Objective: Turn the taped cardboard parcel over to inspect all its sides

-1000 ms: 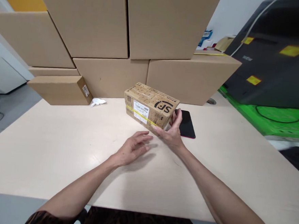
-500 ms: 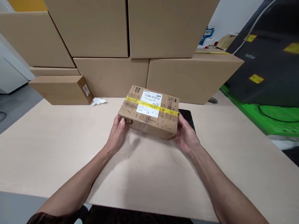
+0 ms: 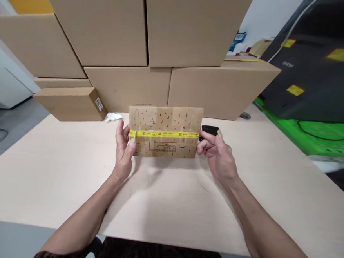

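The carton (image 3: 172,123) has turned since half a second ago: its white label is hidden, and another broad face shows mid-frame, brown and dark-speckled, crossed by yellow tape (image 3: 165,135). The left hand (image 3: 124,155) pinches its left edge, thumb in front; the half-curled right hand (image 3: 220,158) meets its right edge, grip unclear.

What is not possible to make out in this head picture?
Head view:
Far side of the yellow-taped parcel: hidden by its near face.
Framed print: too small to read.
Black flat device: partly behind the right hand.
Upper right carton: top cut off by picture edge.
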Available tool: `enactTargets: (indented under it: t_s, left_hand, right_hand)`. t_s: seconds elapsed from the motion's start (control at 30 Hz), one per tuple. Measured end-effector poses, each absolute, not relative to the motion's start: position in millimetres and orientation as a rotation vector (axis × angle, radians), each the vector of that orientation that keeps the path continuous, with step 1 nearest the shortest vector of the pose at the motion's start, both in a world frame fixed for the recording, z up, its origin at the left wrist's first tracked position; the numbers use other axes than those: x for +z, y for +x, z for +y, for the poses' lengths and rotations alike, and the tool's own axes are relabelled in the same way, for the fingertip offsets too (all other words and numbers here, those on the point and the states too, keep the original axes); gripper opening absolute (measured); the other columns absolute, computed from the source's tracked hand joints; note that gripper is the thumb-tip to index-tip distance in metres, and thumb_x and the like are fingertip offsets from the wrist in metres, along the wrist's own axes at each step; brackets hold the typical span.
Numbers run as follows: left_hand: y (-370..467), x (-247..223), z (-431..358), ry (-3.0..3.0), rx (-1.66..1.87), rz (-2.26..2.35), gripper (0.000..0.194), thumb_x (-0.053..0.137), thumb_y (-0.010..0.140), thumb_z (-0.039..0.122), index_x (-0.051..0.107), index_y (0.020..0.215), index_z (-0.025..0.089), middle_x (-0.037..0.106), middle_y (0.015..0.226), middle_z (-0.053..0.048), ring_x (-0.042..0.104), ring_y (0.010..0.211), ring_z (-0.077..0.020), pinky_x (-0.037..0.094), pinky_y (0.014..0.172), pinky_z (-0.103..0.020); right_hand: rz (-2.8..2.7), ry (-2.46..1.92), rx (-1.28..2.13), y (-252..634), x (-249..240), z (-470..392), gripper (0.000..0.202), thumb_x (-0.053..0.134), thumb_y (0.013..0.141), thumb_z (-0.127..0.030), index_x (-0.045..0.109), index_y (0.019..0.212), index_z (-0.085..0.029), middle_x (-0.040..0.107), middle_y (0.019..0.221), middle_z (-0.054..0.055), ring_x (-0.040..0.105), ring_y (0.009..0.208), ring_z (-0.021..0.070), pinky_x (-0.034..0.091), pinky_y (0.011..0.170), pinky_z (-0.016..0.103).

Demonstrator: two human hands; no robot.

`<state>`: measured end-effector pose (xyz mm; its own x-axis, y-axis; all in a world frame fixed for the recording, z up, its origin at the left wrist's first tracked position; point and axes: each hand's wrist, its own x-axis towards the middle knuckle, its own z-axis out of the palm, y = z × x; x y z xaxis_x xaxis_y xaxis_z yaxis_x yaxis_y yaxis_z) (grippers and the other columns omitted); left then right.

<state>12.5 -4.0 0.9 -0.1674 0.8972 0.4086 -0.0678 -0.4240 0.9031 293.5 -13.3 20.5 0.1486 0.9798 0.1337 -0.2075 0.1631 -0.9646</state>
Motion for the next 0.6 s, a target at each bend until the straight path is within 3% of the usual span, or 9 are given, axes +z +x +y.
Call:
enactTargets:
  t_s: [0.1,0.17,0.27,0.4,0.5,0.6]
  left_hand:
    - [12.1,2.6,-5.8,1.34,1.677,0.973,0.08,0.073,0.092,0.064,0.041,0.162,0.042,0.055,0.16,-0.008,0.05,0.152,-0.0327,0.04,0.128,-0.052]
    - [13.9,2.1,-5.6,1.305,1.634,0.984,0.077,0.076,0.091,0.061,0.046,0.159,0.04,0.054,0.163,-0.007,0.048,0.155,-0.0332,0.038,0.13,-0.052]
    - [18.8,-1.0,-4.3,1.208,1.538,0.997,0.076,0.082,0.087,0.056,0.054,0.155,0.036,0.046,0.171,-0.007,0.039,0.162,-0.0347,0.034,0.133,-0.051]
    - [24.0,-3.7,-3.1,1.053,1.429,0.983,0.087,0.088,0.08,0.055,0.053,0.157,0.033,0.04,0.177,-0.009,0.037,0.164,-0.0373,0.035,0.133,-0.052]
    - [24.5,-3.1,-2.2,1.027,1.397,0.997,0.091,0.087,0.08,0.06,0.052,0.158,0.029,0.037,0.179,-0.01,0.034,0.165,-0.0376,0.032,0.135,-0.053]
    - [24.3,-3.5,-0.4,0.993,1.382,1.034,0.088,0.083,0.084,0.062,0.052,0.158,0.027,0.04,0.177,-0.01,0.032,0.166,-0.0368,0.033,0.135,-0.052]
  right_hand:
    - [-1.004,-1.035,1.023,295.0,18.9,-14.0,0.054,0.069,0.087,-0.079,0.087,0.101,-0.03,0.058,0.062,-0.001,0.054,0.065,0.0191,0.046,0.072,0.04]
    - [-1.024,-1.068,0.977,295.7,14.8,-12.9,0.051,0.069,0.088,-0.077,0.087,0.105,-0.032,0.064,0.072,0.001,0.06,0.074,0.0207,0.05,0.075,0.042]
    - [-1.095,-1.099,0.963,295.2,7.5,-10.0,0.051,0.067,0.09,-0.075,0.083,0.119,-0.036,0.077,0.109,0.005,0.069,0.109,0.0285,0.057,0.092,0.048]
    - [-1.11,-1.1,1.044,292.4,0.3,-4.8,0.057,0.067,0.09,-0.076,0.076,0.132,-0.039,0.072,0.145,0.004,0.055,0.147,0.0329,0.049,0.117,0.056]
    - [-1.038,-1.088,1.141,291.7,-2.0,-1.3,0.058,0.072,0.086,-0.075,0.077,0.128,-0.037,0.068,0.152,0.003,0.052,0.152,0.0315,0.041,0.126,0.055]
    - [-1.007,-1.094,1.204,292.3,-3.5,0.1,0.053,0.07,0.088,-0.074,0.077,0.126,-0.037,0.067,0.153,0.002,0.056,0.147,0.0315,0.048,0.119,0.055]
